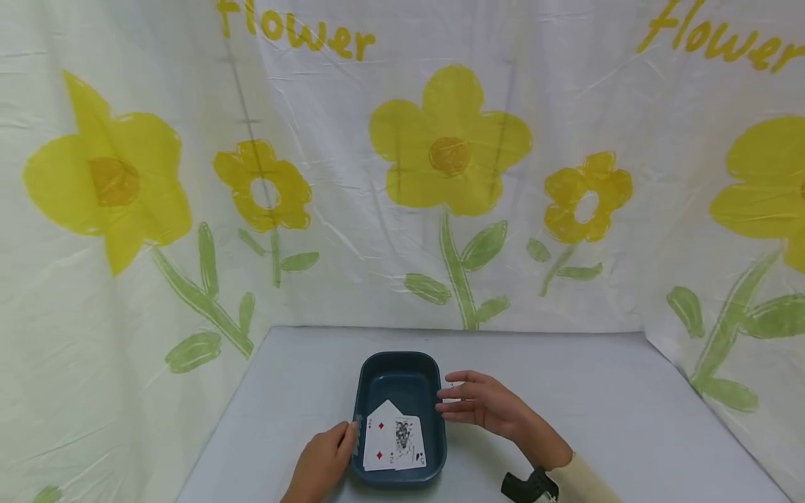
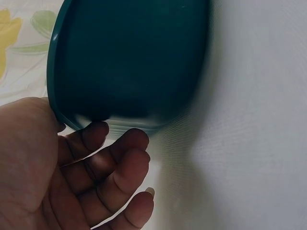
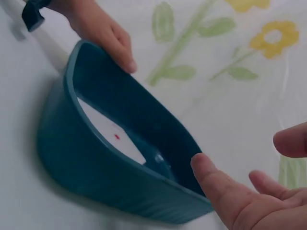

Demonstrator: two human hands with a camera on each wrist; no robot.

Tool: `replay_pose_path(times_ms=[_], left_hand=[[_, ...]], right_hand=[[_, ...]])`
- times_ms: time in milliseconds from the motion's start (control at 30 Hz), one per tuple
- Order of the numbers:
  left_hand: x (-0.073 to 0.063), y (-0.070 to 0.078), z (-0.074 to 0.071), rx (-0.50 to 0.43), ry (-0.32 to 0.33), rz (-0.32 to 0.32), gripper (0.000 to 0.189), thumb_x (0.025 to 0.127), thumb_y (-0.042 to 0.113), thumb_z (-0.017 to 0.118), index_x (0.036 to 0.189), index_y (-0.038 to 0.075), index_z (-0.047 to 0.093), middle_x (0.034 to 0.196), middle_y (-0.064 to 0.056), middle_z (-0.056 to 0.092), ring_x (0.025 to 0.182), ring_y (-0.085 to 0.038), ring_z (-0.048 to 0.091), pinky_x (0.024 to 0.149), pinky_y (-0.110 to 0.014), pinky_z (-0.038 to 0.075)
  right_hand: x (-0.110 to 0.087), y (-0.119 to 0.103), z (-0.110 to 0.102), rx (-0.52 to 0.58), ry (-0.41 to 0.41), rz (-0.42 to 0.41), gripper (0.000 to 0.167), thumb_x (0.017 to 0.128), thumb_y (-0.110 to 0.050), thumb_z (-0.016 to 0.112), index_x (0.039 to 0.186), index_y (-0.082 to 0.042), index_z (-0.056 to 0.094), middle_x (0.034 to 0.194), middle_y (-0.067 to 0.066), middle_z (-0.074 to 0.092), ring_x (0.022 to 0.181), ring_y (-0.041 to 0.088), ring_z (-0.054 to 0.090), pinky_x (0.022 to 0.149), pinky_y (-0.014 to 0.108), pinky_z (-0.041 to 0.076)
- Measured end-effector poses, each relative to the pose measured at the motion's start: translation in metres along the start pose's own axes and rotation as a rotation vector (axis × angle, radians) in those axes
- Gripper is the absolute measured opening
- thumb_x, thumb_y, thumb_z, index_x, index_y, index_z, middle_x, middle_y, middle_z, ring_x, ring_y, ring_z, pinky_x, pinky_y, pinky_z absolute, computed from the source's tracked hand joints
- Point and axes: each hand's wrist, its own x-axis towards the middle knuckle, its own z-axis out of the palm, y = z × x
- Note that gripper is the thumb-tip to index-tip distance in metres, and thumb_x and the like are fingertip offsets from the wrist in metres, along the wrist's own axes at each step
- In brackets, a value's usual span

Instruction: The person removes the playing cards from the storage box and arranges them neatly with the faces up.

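Note:
A dark teal plastic bin (image 1: 405, 385) with rounded corners stands on the table. Inside it, toward the near end, lie playing cards: one with red diamonds (image 1: 379, 440) and, partly over it, one with a black drawing (image 1: 409, 440). My left hand (image 1: 322, 457) grips the bin's left rim; the left wrist view shows the fingers (image 2: 132, 172) curled along the outside of the wall. Beside the right rim is my right hand (image 1: 487, 406), its fingers spread and holding nothing. In the right wrist view a fingertip (image 3: 204, 165) overlaps the rim; I cannot tell whether it touches.
The pale tabletop (image 1: 302, 377) extends around the bin. Behind and at both sides hangs a white sheet (image 1: 352, 279) painted with yellow flowers and green stems. A dark strap with a small device (image 1: 531, 485) is on the right wrist.

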Motion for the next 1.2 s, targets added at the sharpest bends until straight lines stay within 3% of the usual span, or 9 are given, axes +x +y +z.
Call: replay_pose_path(times_ms=[233,400,500,733,1067,1200], left_hand=[[0.000,0.000,0.001,0.004,-0.008,0.001,0.035,0.106,0.035,0.046,0.079,0.014,0.054,0.062,0.005,0.039,0.060,-0.011,0.043,0.057,-0.028,0.037],[0.001,0.000,0.002,-0.018,-0.032,-0.029,0.037,0.107,0.036,0.045,0.079,0.013,0.054,0.062,0.004,0.041,0.060,-0.012,0.044,0.057,-0.029,0.038],[0.000,-0.001,0.002,-0.023,-0.033,-0.033,0.038,0.107,0.036,0.044,0.078,0.013,0.053,0.062,0.003,0.041,0.060,-0.012,0.045,0.057,-0.029,0.038],[0.000,-0.001,0.001,-0.032,-0.027,-0.026,0.038,0.107,0.036,0.045,0.078,0.013,0.053,0.061,0.004,0.041,0.059,-0.012,0.045,0.056,-0.028,0.038],[0.000,-0.001,0.001,-0.035,-0.030,-0.016,0.037,0.107,0.034,0.045,0.078,0.013,0.052,0.061,0.003,0.041,0.059,-0.012,0.045,0.056,-0.028,0.039],[0.000,-0.001,0.002,-0.042,-0.022,-0.012,0.037,0.107,0.034,0.045,0.077,0.013,0.052,0.060,0.003,0.041,0.058,-0.012,0.045,0.056,-0.028,0.039]], right_hand=[[0.010,0.007,0.017,0.021,-0.036,0.073,0.036,0.100,-0.008,0.054,0.134,0.002,0.048,0.131,0.024,0.056,0.121,0.047,0.056,0.094,0.051,0.048],[0.014,0.014,0.031,-0.009,-0.031,0.112,0.050,0.096,-0.007,0.057,0.140,0.006,0.039,0.147,0.035,0.032,0.128,0.057,0.043,0.095,0.056,0.047],[0.016,0.018,0.038,-0.042,-0.031,0.128,0.057,0.094,-0.006,0.057,0.144,0.008,0.034,0.149,0.038,0.026,0.130,0.060,0.039,0.096,0.058,0.045],[0.020,0.025,0.050,-0.112,-0.014,0.131,0.058,0.094,-0.005,0.056,0.144,0.011,0.032,0.146,0.041,0.030,0.134,0.060,0.032,0.102,0.062,0.037],[0.027,0.039,0.065,-0.186,0.086,0.152,0.055,0.093,-0.004,0.059,0.142,0.010,0.037,0.140,0.038,0.039,0.134,0.061,0.029,0.102,0.068,0.032],[0.029,0.046,0.071,-0.198,0.117,0.148,0.055,0.093,-0.004,0.060,0.141,0.011,0.037,0.135,0.035,0.044,0.132,0.056,0.035,0.105,0.067,0.028]])
